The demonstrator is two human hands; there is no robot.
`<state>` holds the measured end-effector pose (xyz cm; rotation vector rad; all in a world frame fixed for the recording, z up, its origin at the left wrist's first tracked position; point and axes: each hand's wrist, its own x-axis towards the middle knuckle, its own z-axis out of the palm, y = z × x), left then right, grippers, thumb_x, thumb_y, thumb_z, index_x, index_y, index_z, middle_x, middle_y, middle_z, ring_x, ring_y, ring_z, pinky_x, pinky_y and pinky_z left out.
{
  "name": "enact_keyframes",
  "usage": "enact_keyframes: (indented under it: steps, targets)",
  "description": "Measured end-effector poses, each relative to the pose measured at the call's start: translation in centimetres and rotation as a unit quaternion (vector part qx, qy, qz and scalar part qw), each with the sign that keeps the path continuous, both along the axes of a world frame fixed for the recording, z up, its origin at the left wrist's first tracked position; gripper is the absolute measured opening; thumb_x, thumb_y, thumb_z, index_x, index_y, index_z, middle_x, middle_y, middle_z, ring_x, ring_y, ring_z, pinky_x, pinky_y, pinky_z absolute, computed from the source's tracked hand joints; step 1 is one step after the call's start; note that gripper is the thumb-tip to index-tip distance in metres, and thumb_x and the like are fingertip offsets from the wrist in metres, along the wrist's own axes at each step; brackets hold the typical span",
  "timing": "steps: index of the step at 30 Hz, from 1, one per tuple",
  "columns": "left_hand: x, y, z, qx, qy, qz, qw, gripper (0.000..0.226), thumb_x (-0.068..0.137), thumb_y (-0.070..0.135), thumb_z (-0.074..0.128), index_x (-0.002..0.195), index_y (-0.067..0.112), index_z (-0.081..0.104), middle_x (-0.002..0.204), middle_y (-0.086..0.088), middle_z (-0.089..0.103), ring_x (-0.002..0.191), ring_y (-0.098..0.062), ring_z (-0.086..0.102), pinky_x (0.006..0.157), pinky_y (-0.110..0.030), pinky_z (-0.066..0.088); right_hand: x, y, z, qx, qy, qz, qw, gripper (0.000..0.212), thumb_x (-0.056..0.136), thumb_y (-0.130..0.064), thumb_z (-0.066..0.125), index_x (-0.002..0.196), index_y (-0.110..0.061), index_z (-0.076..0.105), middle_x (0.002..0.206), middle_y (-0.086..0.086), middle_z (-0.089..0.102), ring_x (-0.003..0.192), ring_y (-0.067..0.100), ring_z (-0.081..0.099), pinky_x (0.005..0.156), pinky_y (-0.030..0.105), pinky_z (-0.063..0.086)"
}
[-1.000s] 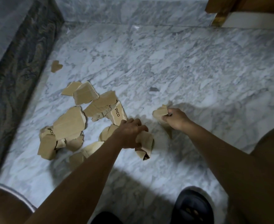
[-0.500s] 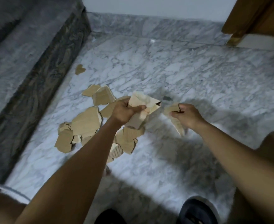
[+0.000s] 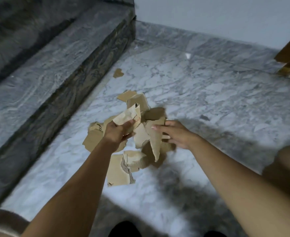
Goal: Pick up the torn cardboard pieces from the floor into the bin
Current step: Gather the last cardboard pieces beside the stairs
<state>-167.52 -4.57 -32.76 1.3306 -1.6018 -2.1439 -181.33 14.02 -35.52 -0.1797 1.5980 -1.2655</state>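
Torn brown cardboard pieces (image 3: 118,170) lie scattered on the white marble floor (image 3: 209,103) in front of me. My left hand (image 3: 118,132) is raised above them, shut on a folded cardboard piece (image 3: 128,115). My right hand (image 3: 176,134) is right beside it, gripping another long cardboard piece (image 3: 155,139) that hangs down. One small stray piece (image 3: 118,73) lies farther off near the step. No bin is in view.
A dark marble step (image 3: 58,69) runs along the left side. A white wall stands at the back and a wooden door frame (image 3: 289,57) is at the far right. My dark shoes (image 3: 123,230) show at the bottom edge.
Both hands have risen and come together, each still holding cardboard. The camera has tilted up and turned, so the step and the wall show more.
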Motion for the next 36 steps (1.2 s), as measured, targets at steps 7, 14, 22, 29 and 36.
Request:
enact_keyframes:
  steps: [7, 14, 22, 29, 36]
  targets:
    - [2.3, -0.5, -1.3, 0.029, -0.009, 0.026, 0.999, 0.037, 0.081, 0.016, 0.078, 0.114, 0.006, 0.067, 0.106, -0.009, 0.074, 0.083, -0.019, 0.072, 0.071, -0.031, 0.059, 4.2, -3.7, -2.1, -0.007, -0.022, -0.012, 1.0, 0.039, 0.079, -0.018, 0.083, 0.114, -0.013, 0.067, 0.107, 0.008, 0.075, 0.106, 0.028, 0.069, 0.094, 0.049, 0.054]
    - [6.2, -6.8, -1.1, -0.203, -0.217, -0.257, 0.92, 0.026, 0.078, 0.023, 0.08, 0.098, 0.008, 0.072, 0.095, -0.011, 0.073, 0.076, -0.02, 0.068, 0.057, -0.027, 0.055, -0.8, -1.0, -0.3, 0.083, 0.176, 0.085, 0.977, 0.054, 0.072, -0.005, 0.086, 0.121, -0.008, 0.063, 0.111, 0.006, 0.071, 0.097, 0.018, 0.068, 0.085, 0.032, 0.056]
    - [9.6, -1.9, -7.7, -0.416, -0.44, -0.471, 0.641, 0.08, 0.08, 0.051, 0.065, 0.146, 0.02, 0.031, 0.146, -0.009, 0.035, 0.129, -0.035, 0.034, 0.097, -0.039, 0.042, 2.3, -3.4, -0.3, 0.193, 0.208, 0.291, 0.914, 0.033, 0.064, -0.027, 0.093, 0.078, -0.012, 0.067, 0.075, -0.001, 0.067, 0.076, 0.017, 0.065, 0.061, 0.03, 0.054]
    - [10.3, -0.4, -8.9, -0.312, -0.399, -0.255, 0.824, 0.095, 0.059, 0.03, 0.087, 0.135, 0.017, 0.032, 0.125, -0.013, 0.046, 0.102, -0.031, 0.053, 0.088, -0.041, 0.05, 9.6, -6.9, -4.7, 0.192, 0.405, 0.363, 0.817, 0.056, 0.071, -0.03, 0.086, 0.121, -0.024, 0.062, 0.118, 0.001, 0.051, 0.111, 0.026, 0.052, 0.085, 0.031, 0.042]
    - [10.7, -1.4, -9.6, -0.324, -0.433, -0.304, 0.784, 0.096, 0.053, 0.053, 0.08, 0.132, 0.013, 0.043, 0.122, -0.01, 0.053, 0.113, -0.029, 0.056, 0.094, -0.038, 0.05, 9.3, -7.5, -4.5, 0.235, 0.358, 0.38, 0.82, 0.07, 0.074, -0.039, 0.083, 0.131, -0.016, 0.051, 0.125, 0.008, 0.064, 0.109, 0.028, 0.061, 0.086, 0.035, 0.052]
